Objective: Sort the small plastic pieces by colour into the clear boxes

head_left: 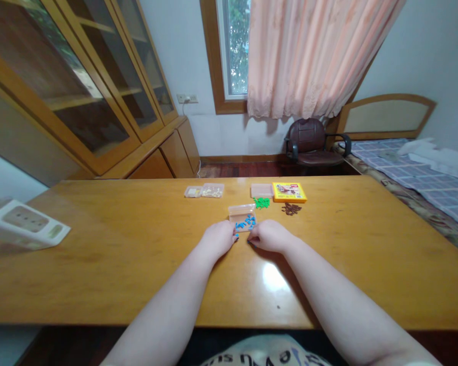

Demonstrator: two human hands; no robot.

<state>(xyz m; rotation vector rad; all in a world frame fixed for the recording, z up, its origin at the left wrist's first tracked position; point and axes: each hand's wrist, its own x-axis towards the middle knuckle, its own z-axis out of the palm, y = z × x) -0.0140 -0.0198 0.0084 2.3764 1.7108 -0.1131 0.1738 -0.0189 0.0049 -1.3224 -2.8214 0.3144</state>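
A small clear plastic box (242, 208) with its lid raised stands on the table before me, holding several small blue pieces (248, 221). At its near left corner is my left hand (220, 238), fingers curled, with a bit of blue at the fingertips. My right hand (270, 236) rests on the table by the near right corner, its fingers pinched together over a tiny blue piece that is mostly hidden. Beyond the box lie a pile of green pieces (261, 203) and a pile of brown pieces (291, 209).
A yellow printed box (289, 192) and another clear box (262, 190) sit near the table's far edge. Further left are clear boxes with pale pieces (212, 190). A white object (26, 223) stands at the left. Behind the table is a brown chair (309, 142).
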